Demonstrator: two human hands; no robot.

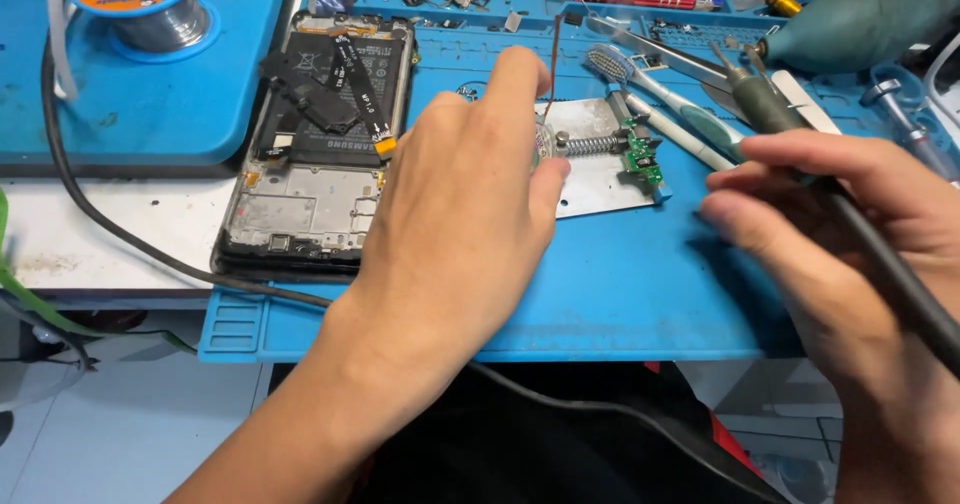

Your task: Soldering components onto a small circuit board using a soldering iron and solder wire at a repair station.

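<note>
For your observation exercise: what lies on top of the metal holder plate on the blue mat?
On the metal holder plate a spring and a small green circuit board show. The left hand covers the plate's left end, hiding whatever lies there.

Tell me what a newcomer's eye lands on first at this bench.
First the left hand, spread mid-frame over a metal clamp plate that holds a small green circuit board on the blue mat. At right, the right hand grips a soldering iron, tip pointing up and away. Left of the hands lies an opened phone, its insides bare.
</note>
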